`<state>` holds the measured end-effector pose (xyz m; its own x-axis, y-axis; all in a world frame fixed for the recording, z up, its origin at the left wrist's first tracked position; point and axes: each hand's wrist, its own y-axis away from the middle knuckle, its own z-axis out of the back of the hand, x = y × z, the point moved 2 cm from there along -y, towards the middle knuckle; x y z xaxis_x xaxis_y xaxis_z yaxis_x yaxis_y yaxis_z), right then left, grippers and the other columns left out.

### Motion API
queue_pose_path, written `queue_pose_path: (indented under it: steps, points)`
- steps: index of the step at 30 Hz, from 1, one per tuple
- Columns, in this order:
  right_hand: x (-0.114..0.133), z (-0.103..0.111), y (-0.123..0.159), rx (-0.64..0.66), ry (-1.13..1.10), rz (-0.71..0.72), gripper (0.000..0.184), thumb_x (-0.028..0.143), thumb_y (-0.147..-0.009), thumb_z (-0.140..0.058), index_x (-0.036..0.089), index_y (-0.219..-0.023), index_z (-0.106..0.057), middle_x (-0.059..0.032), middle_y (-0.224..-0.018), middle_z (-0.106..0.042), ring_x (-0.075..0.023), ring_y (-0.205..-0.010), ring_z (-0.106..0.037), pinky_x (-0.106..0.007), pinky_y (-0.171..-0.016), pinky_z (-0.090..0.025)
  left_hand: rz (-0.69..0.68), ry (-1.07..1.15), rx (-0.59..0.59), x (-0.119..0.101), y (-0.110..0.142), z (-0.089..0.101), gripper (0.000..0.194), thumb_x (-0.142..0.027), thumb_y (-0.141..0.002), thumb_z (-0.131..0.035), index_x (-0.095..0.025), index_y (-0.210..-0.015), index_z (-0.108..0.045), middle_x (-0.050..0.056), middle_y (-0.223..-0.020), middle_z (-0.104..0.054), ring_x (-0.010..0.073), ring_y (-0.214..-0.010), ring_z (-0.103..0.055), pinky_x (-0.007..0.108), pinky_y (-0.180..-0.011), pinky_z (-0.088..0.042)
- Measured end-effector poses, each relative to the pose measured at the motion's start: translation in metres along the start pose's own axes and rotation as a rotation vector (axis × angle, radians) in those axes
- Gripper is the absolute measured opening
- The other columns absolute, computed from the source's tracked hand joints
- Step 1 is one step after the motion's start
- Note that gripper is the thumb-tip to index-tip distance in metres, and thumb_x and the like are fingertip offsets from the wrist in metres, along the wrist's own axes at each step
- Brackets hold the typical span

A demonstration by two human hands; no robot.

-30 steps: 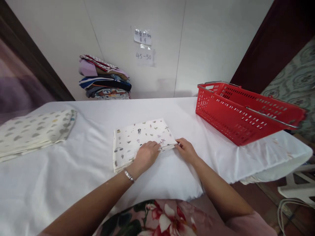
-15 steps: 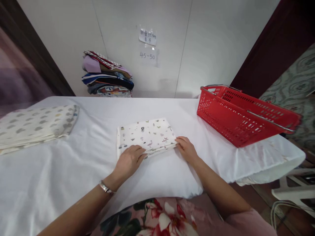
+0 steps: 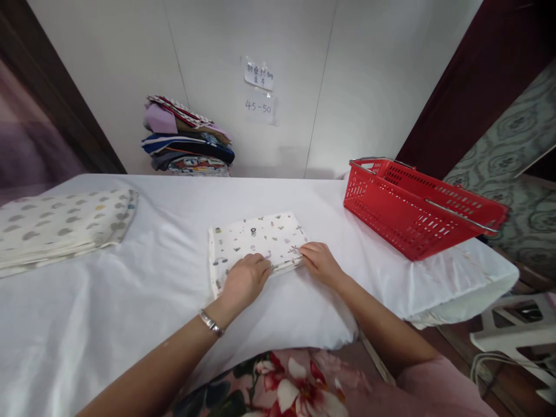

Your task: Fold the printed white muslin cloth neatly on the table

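A folded white cloth point(image 3: 260, 234) with small printed plants and animals lies flat on the white-covered table point(image 3: 174, 226) in front of me. My left hand point(image 3: 248, 277) lies over its near edge, left of the middle, fingers curled onto the fabric. At the near right corner, my right hand point(image 3: 320, 263) pinches the folded layers between thumb and fingers. The layered edge shows between the two hands. My left fingertips are partly hidden, but they close on the cloth's edge.
A larger folded cloth with grey hearts point(image 3: 65, 223) lies on the left. A red plastic basket point(image 3: 417, 214) with metal handles stands at the right. Behind the table, a stack of folded fabrics point(image 3: 189, 139) rests against the wall. A white plastic stool point(image 3: 516, 330) is at lower right.
My left hand has slid right along the cloth's near edge, closer to my right hand. My right hand has shifted slightly left, still at the corner. The view has tilted a little.
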<state>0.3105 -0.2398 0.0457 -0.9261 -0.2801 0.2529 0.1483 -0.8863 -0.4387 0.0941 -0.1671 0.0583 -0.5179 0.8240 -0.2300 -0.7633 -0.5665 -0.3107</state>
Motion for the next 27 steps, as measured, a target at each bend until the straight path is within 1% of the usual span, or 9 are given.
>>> queue_pose_path:
  steps: [5, 9, 11, 13, 15, 16, 20, 24, 27]
  points:
    - [-0.003, 0.001, -0.013, 0.162, 0.04, 0.053, 0.017, 0.017, -0.086, -0.047, 0.022, -0.096, -0.06, -0.0039, -0.093, -0.062, -0.0169, -0.09, -0.054, -0.03, -0.081, -0.037, 0.019, -0.061, 0.104, -0.008, -0.015, -0.006, 0.02, -0.027, -0.086, -0.047, -0.017, -0.079, -0.062, 0.006, -0.084, -0.058, 0.0179, -0.081, -0.053, 0.029, -0.069, -0.04]
    - [-0.003, 0.002, -0.02, 0.235, 0.097, 0.084, 0.015, 0.014, -0.085, -0.05, 0.021, -0.09, -0.062, -0.004, -0.089, -0.062, -0.0169, -0.086, -0.054, -0.028, -0.075, -0.037, 0.016, -0.096, 0.13, -0.009, -0.02, -0.007, 0.019, -0.026, -0.086, -0.047, -0.017, -0.076, -0.061, 0.005, -0.082, -0.058, 0.0176, -0.079, -0.053, 0.028, -0.065, -0.039]
    - [-0.003, 0.002, -0.021, 0.206, 0.115, 0.085, 0.016, 0.013, -0.085, -0.048, 0.02, -0.089, -0.062, -0.0047, -0.087, -0.062, -0.017, -0.085, -0.053, -0.028, -0.074, -0.037, 0.005, -0.111, 0.107, -0.008, -0.019, -0.006, 0.022, -0.025, -0.087, -0.044, -0.016, -0.075, -0.061, 0.005, -0.079, -0.057, 0.0172, -0.076, -0.053, 0.028, -0.064, -0.038]
    - [-0.003, 0.002, -0.018, 0.127, 0.123, 0.077, 0.018, 0.013, -0.086, -0.045, 0.019, -0.091, -0.061, -0.006, -0.09, -0.062, -0.0177, -0.086, -0.052, -0.029, -0.076, -0.037, -0.023, -0.134, 0.049, -0.009, -0.017, -0.005, 0.024, -0.022, -0.089, -0.041, -0.016, -0.076, -0.06, 0.005, -0.078, -0.056, 0.017, -0.075, -0.051, 0.028, -0.065, -0.038]
    - [-0.004, 0.001, -0.012, 0.053, 0.125, 0.076, 0.02, 0.013, -0.087, -0.043, 0.018, -0.096, -0.06, -0.0072, -0.094, -0.061, -0.0184, -0.089, -0.05, -0.03, -0.078, -0.036, -0.067, -0.165, -0.009, -0.01, -0.013, -0.005, 0.021, -0.019, -0.088, -0.041, -0.016, -0.078, -0.059, 0.006, -0.079, -0.056, 0.0172, -0.076, -0.051, 0.029, -0.066, -0.038]
    - [-0.005, -0.001, -0.008, 0.04, 0.127, 0.083, 0.02, 0.014, -0.088, -0.042, 0.018, -0.097, -0.059, -0.0075, -0.096, -0.061, -0.0185, -0.09, -0.05, -0.031, -0.079, -0.036, -0.092, -0.181, -0.023, -0.01, -0.011, -0.007, 0.019, -0.017, -0.087, -0.042, -0.016, -0.079, -0.059, 0.006, -0.08, -0.056, 0.0175, -0.076, -0.05, 0.029, -0.066, -0.038]
    - [-0.009, -0.009, 0.003, 0.092, 0.136, 0.122, 0.022, 0.014, -0.088, -0.042, 0.02, -0.101, -0.059, -0.0071, -0.096, -0.061, -0.0185, -0.09, -0.05, -0.032, -0.079, -0.037, -0.159, -0.226, -0.023, -0.011, -0.004, -0.015, 0.017, -0.013, -0.085, -0.043, -0.017, -0.079, -0.059, 0.006, -0.081, -0.056, 0.0189, -0.078, -0.05, 0.031, -0.066, -0.039]
    - [-0.011, -0.01, 0.006, 0.097, 0.125, 0.135, 0.025, 0.016, -0.088, -0.041, 0.02, -0.108, -0.056, -0.0085, -0.101, -0.059, -0.0191, -0.093, -0.049, -0.033, -0.08, -0.038, -0.14, -0.22, -0.038, -0.01, -0.002, -0.018, 0.018, -0.023, -0.088, -0.044, -0.017, -0.084, -0.06, 0.006, -0.084, -0.058, 0.0194, -0.08, -0.051, 0.032, -0.068, -0.04]
    - [-0.009, -0.01, 0.008, 0.089, 0.105, 0.152, 0.027, 0.016, -0.088, -0.041, 0.019, -0.111, -0.054, -0.0095, -0.103, -0.059, -0.0193, -0.095, -0.05, -0.033, -0.081, -0.039, -0.16, -0.199, -0.03, -0.008, 0.001, -0.017, 0.018, -0.025, -0.088, -0.044, -0.018, -0.094, -0.059, 0.007, -0.091, -0.058, 0.0199, -0.084, -0.051, 0.033, -0.071, -0.041]
